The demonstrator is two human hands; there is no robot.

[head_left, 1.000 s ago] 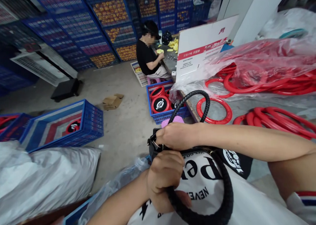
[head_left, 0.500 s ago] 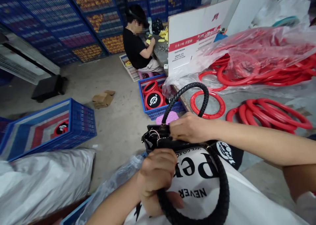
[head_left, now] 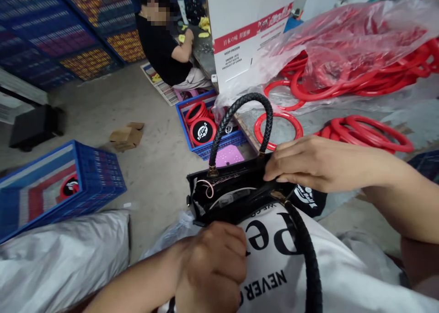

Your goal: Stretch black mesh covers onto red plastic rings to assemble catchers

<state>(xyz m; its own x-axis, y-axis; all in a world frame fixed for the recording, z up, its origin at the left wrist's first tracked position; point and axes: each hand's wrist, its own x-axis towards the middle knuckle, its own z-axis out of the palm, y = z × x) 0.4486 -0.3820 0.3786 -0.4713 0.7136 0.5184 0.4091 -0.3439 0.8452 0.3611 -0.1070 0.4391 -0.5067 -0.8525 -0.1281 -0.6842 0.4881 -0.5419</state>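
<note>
A black handbag [head_left: 233,214] with braided handles rests against my white printed shirt [head_left: 267,253], its top gaping. A looped pink cord [head_left: 207,189] and some pale items show inside; the rest of the contents is dark. My left hand [head_left: 212,267] is curled closed at the bag's near side, its fingertips hidden. My right hand [head_left: 308,164] has its fingers pressed together on the rim at the right end of the opening. Whether a zipper pull is between them is hidden. The far handle [head_left: 236,109] stands upright; the near one [head_left: 310,258] hangs down over the shirt.
Red rings [head_left: 363,132] lie on the table at right, many under clear plastic. Ahead, a co-worker [head_left: 164,43] sits beside a white carton [head_left: 250,38]. Blue crates [head_left: 219,143] [head_left: 99,180] hold red-rimmed black discs. A silver-grey sack [head_left: 68,253] lies at lower left.
My right hand has slid right along the handbag's top, and the opening now shows wider. My left hand has moved slightly down. The whole view has shifted.
</note>
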